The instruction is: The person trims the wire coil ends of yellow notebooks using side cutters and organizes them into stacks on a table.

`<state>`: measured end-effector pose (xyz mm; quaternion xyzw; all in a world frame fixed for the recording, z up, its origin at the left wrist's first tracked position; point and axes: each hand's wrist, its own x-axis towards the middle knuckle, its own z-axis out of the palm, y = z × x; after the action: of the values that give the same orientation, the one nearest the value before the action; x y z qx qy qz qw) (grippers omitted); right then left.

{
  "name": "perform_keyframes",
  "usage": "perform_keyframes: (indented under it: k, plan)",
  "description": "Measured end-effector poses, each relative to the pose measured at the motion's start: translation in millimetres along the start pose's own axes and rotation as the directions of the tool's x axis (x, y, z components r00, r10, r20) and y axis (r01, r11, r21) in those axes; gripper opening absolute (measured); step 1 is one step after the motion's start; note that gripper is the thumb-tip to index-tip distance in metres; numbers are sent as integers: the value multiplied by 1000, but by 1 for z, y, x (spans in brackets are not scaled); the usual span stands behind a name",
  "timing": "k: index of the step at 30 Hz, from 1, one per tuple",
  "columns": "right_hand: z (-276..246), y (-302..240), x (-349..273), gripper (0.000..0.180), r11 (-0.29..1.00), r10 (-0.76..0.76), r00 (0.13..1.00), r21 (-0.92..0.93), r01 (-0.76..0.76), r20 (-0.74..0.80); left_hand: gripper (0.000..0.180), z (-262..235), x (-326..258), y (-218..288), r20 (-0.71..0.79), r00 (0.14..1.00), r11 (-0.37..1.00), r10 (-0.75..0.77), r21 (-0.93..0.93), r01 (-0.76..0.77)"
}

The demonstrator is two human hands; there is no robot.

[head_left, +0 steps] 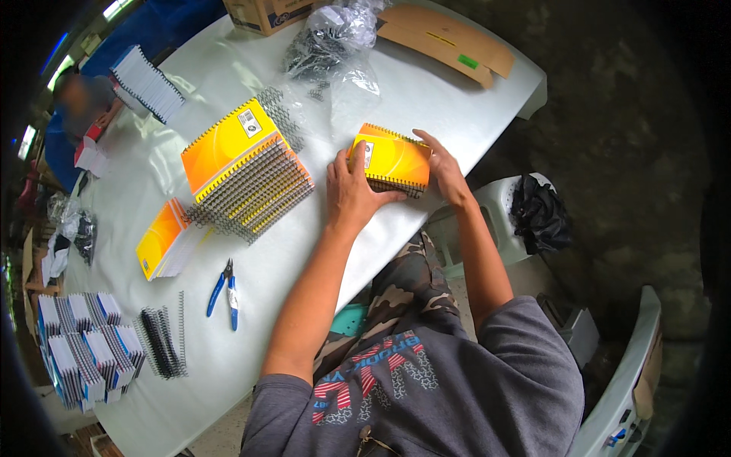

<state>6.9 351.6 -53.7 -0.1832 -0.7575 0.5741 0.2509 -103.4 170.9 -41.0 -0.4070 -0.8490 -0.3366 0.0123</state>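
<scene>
**Figure: 2 hands squaring a small stack of spiral notebooks near the table's edge**

We see the left hand (pixel 352 192) lying flat on the near-left end of a small stack of orange-and-yellow spiral notebooks (pixel 392 160), fingers spread over the cover and thumb along the near side. The right hand (pixel 442 169) is pressed against the stack's far-right end, fingers curved around its corner. Neither hand is closed into a fist; together they bracket the stack between them and hold it down on the white table (pixel 426 99), so we read the grasp as a 2-handed press, not a lift.

The stack sits near the table's edge closest to the person, above the camouflage-clad lap. Its long axis runs from left hand to right hand, tilted slightly downward to the right in the view; the wire binding (pixel 396 185) shows along the near long side. Each hand covers 1 short end, so both are equally close, and the stack lies directly between the palms.

To the left, well apart, we note a larger fanned pile of bound notebooks (pixel 244 171), a short pile of unbound orange covers (pixel 164 238), blue-handled cutters (pixel 226 293), and loose black wire combs (pixel 161 343). A clear bag of wire bindings (pixel 327 38) lies beyond.
</scene>
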Motion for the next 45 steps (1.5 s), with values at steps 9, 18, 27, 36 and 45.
perform_keyframes:
  k: [9,18,27,36,45]
  plan:
    - [-10,-27,1,118,801,-45,953,-559,214,301,111,-11,6,-23,43,999,973,17,-231,-7]
    - [-27,-25,25,125,924,-12,858,-322,206,514,129,-20,10,-18,81,985,950,153,-287,-124]
    - [-8,-7,-4,113,993,-113,978,51,105,176,134,-10,16,-24,105,982,942,160,-312,-120]
    - [40,-19,-6,48,999,7,887,39,13,-462,133,-7,4,-8,37,999,974,33,-224,-24]
    - [66,-15,-18,36,989,43,821,141,46,-569,116,-4,6,-14,149,988,769,36,-636,68]
